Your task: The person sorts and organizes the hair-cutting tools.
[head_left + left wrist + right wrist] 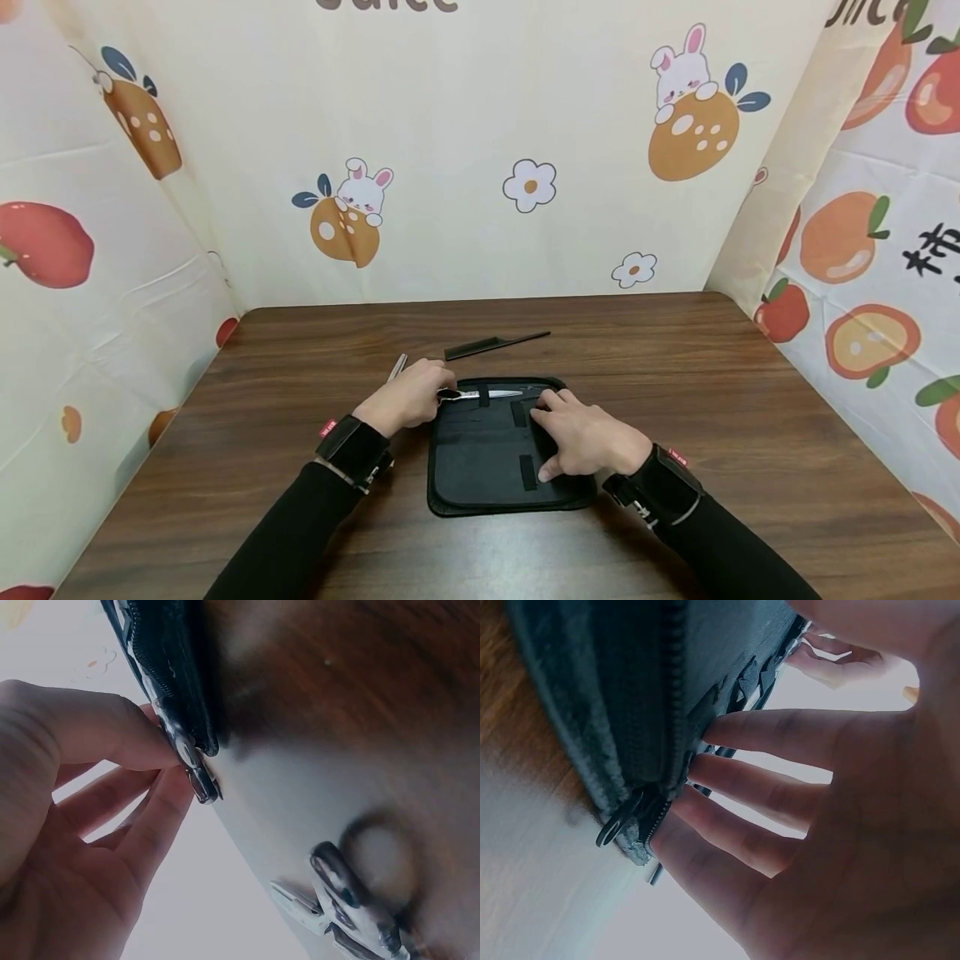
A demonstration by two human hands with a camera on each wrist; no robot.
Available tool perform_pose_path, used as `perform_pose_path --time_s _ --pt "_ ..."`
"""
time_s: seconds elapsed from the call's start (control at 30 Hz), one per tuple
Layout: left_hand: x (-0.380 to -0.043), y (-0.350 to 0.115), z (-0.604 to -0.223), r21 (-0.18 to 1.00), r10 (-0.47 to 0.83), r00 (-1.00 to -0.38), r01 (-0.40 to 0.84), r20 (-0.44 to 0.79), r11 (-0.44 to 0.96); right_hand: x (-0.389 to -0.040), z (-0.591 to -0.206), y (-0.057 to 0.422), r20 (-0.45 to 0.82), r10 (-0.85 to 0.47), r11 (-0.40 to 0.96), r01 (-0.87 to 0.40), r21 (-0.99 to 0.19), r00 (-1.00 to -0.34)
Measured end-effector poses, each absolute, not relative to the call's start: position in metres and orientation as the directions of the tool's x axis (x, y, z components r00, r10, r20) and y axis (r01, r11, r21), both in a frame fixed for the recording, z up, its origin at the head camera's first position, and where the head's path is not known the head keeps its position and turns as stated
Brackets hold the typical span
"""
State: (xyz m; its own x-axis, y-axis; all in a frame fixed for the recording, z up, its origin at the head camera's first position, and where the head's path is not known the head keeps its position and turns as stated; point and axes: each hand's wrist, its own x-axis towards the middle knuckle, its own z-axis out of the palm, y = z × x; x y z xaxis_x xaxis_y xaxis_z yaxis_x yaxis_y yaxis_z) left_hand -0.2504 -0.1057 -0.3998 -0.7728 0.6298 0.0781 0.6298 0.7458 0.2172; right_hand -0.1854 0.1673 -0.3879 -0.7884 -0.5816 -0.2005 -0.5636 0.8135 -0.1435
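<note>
A black zippered case lies flat in front of me, with elastic loops on its inner face. One pair of scissors lies along its far edge, its blade passing under a loop. My left hand pinches the handle of these scissors between thumb and fingers, at the case's far left corner; the left wrist view shows the handle at the fingertips. My right hand rests on the case's right side with fingers spread. In the right wrist view its fingertips touch the case next to the zipper.
A black tail comb lies on the wooden table beyond the case. Another pair of scissors lies on the table beside the left hand, mostly hidden by it in the head view. Printed cloth hangs behind and at both sides.
</note>
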Motion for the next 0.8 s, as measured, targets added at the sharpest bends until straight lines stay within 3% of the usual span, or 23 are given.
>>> perform_pose_path --time_s 0.8 --pt "-0.2494 -0.1001 -0.4011 0.19 0.655 -0.748 0.662 0.11 0.725 -0.1875 -0.3915 0.167 -0.195 -0.587 0.81 -0.571 -0.135 -0.786"
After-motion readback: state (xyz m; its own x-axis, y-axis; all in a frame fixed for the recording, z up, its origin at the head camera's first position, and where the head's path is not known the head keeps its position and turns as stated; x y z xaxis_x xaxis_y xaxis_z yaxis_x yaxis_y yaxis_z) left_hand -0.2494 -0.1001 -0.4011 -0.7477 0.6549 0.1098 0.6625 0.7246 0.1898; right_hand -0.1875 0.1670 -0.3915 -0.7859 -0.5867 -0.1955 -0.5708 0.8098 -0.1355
